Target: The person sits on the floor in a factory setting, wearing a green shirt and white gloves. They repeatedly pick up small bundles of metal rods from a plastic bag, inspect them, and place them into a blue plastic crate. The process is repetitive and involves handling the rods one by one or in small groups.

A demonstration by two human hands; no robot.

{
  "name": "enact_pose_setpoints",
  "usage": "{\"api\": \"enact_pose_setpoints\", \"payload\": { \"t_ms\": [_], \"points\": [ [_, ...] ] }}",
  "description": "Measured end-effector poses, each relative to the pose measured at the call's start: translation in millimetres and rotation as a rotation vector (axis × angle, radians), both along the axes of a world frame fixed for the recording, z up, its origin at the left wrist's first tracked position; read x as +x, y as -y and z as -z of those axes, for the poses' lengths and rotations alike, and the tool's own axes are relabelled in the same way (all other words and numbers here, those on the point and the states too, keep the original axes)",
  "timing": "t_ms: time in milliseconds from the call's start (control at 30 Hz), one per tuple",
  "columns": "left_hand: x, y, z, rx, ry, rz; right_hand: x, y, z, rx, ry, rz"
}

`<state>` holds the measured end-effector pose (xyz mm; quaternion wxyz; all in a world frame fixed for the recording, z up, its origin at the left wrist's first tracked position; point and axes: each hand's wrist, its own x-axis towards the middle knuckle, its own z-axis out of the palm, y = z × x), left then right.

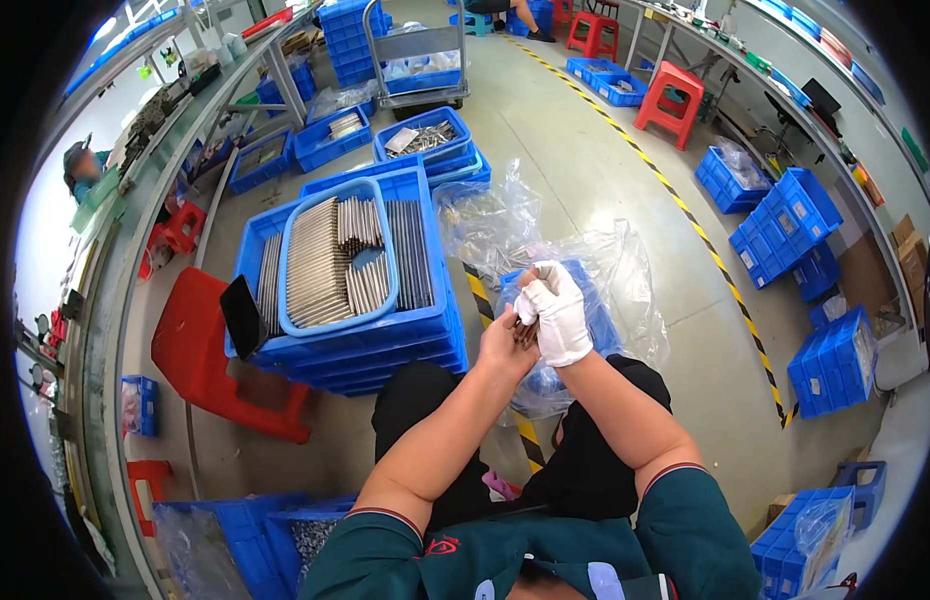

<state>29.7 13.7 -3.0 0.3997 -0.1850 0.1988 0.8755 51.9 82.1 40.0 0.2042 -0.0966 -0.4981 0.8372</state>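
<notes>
My bare left hand (503,347) and my white-gloved right hand (563,318) meet over my lap. Between them shows the end of a small bunch of thin metal rods (526,333), with both hands closed around it. How many rods there are is hidden by the fingers. To the left, a light-blue oval-cornered tray (389,222) sits on a stack of blue crates (440,330). Rows of silvery metal rods (317,262) fill the tray, and darker rods (409,255) stand beside it in the crate. Below my hands lies a blue crate (597,300) partly covered with clear plastic.
A black phone (243,317) leans at the crate's left corner, near a red stool (190,335). Clear plastic sheeting (625,270) spreads on the floor ahead. A hand cart (422,45) stands behind the crates. Blue crates (785,225) and a red stool (673,102) line the right side.
</notes>
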Motion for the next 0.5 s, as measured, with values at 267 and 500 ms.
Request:
{"api": "enact_pose_setpoints", "payload": {
  "t_ms": [267,500],
  "points": [
    [0.0,3.3,17.7,-0.349,-0.259,0.041,-2.9,-7.4,16.8,0.208,0.098,0.018],
    [-34.9,37.1,-15.8,-1.231,-1.453,-0.173,20.1,-18.7,16.3,0.184,0.534,-0.457]
  ]
}}
